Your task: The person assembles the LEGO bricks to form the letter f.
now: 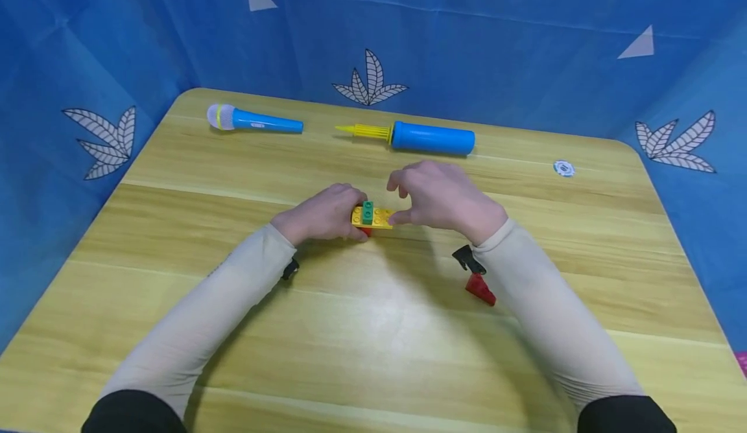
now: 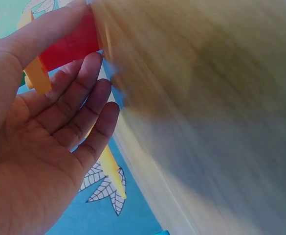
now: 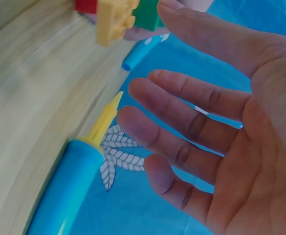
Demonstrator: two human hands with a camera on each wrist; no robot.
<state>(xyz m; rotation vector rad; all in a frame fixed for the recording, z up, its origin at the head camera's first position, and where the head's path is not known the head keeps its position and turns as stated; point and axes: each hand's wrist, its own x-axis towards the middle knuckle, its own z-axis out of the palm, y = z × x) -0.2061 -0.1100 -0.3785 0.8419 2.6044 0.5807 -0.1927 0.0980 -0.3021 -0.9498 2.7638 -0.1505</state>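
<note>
Near the table's middle stands a small stack of toy bricks: a green brick crosses a long yellow brick, with a red brick below. My left hand holds the stack at its left end, thumb and forefinger on either side of the red brick. The right hand hovers at the other end, fingers loosely bent and spread, holding nothing. Its thumb tip lies close to the yellow brick; whether they touch I cannot tell.
A red wedge-shaped piece lies by the right forearm. Farther back on the wooden table are a blue toy microphone, a blue and yellow hand pump and a poker chip. A blue curtain hangs behind.
</note>
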